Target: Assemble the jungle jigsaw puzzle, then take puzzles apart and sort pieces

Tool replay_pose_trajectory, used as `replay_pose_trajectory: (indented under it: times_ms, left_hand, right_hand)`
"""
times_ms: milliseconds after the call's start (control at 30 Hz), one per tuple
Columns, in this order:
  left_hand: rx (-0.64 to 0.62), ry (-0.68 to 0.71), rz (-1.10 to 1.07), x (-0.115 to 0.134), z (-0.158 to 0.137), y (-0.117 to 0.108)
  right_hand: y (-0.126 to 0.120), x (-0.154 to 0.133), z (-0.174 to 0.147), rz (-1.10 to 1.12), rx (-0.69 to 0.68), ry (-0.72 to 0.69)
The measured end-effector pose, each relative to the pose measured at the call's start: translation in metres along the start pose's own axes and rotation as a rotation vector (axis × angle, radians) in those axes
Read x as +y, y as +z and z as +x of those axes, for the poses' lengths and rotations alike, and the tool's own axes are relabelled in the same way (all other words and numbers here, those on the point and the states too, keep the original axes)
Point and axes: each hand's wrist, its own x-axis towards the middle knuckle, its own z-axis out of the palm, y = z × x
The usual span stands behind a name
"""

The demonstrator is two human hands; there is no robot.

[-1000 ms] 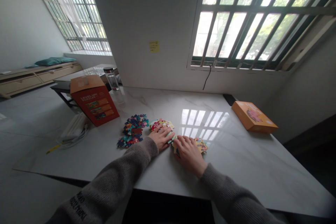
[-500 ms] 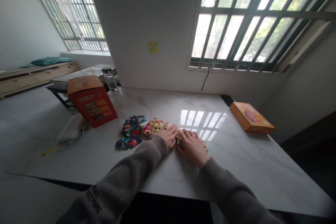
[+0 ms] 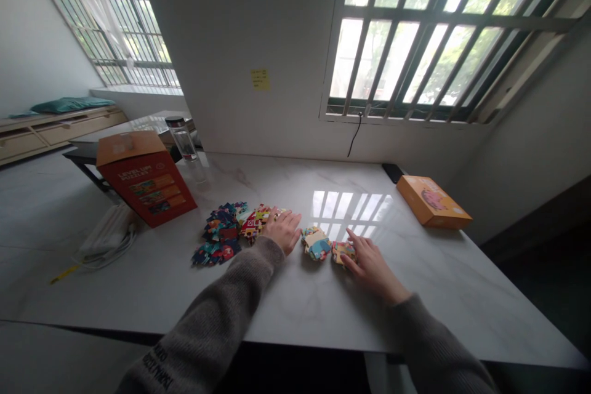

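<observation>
Several piles of jigsaw puzzle pieces lie in a row on the white marbled table (image 3: 305, 308). My left hand (image 3: 284, 231) lies with its fingers stretched over the right end of a red and yellow pile of puzzle pieces (image 3: 253, 223), hiding part of it. To its right is a small pale and blue stack of puzzle pieces (image 3: 316, 243) that neither hand covers. My right hand (image 3: 372, 265) has its fingers apart, thumb and fingertips at the right side of another small stack of puzzle pieces (image 3: 342, 252). Dark blue puzzle pieces (image 3: 224, 228) are heaped at the left.
A red puzzle box (image 3: 148, 188) stands at the left, beside a white power strip (image 3: 108, 231) with its cable. Behind it is a glass bottle (image 3: 183, 140). At the right lie an orange box (image 3: 433, 202) and a black phone (image 3: 392, 173).
My right hand has moved right, away from my left hand, uncovering two small stacks of puzzle pieces. My left hand stays by the red and yellow pile. The whole view has shifted slightly.
</observation>
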Motion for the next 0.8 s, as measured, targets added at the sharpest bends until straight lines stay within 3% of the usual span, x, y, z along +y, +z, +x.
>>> replay_pose_trajectory:
  times_ms: [100,200,400,500,633,800]
  left_hand:
    - [0.145,0.027,-0.177,0.025,-0.001,-0.006]
    - [0.241,0.122,-0.314,0.036,-0.004,-0.004]
    - [0.41,0.107,-0.499,0.027,-0.008,-0.004]
    - [0.399,0.06,-0.649,0.027,-0.008,-0.008]
    - [0.317,-0.125,-1.003,0.029,-0.006,-0.007]
    - [0.203,-0.328,-1.627,0.035,0.006,-0.006]
  right_hand:
    - [0.002,0.003,0.003,-0.025,-0.106,0.08]
    - [0.001,0.001,0.008,0.035,-0.149,0.133]
    - [-0.003,0.018,0.009,0.578,-0.123,0.213]
    - [-0.01,0.027,0.01,0.817,-0.101,0.303]
    - [-0.022,0.016,0.021,1.091,0.087,0.401]
    - [-0.023,-0.04,0.054,1.274,0.024,0.19]
